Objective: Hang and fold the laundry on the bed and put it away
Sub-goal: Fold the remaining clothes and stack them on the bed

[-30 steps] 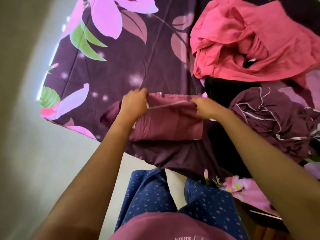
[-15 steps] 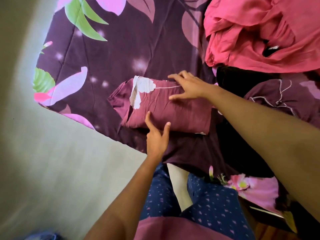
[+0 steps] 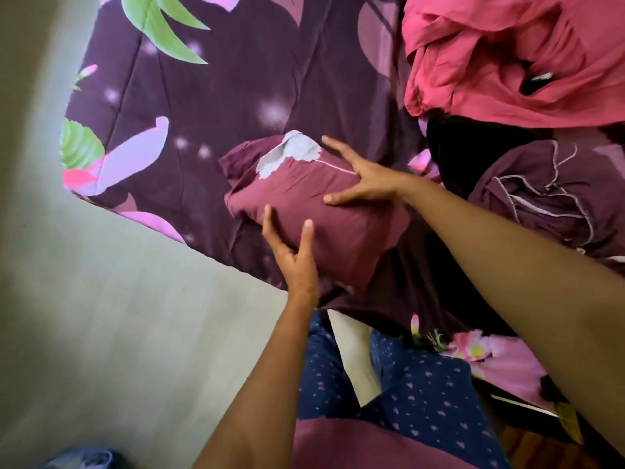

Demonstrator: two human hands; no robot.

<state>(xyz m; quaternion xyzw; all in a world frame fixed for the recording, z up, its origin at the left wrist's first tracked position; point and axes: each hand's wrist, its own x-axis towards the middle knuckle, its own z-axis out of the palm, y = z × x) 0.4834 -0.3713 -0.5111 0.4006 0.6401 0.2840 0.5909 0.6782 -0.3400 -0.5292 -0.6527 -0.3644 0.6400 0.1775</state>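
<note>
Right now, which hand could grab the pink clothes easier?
Probably the right hand: it rests on the folded maroon garment, nearer the pink clothes; the left hand touches its near edge.

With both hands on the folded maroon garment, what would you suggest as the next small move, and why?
Probably lift the folded maroon garment off the bedsheet to set it aside: it already looks compactly folded, the left hand and right hand flank it with straight fingers, and the pink garment lies crumpled.

left hand [image 3: 293, 262], right hand [image 3: 367, 184]: two; garments [image 3: 341, 228] [image 3: 500, 62] [image 3: 473, 154] [image 3: 548, 198]: four; bed [image 3: 220, 79]: one
</note>
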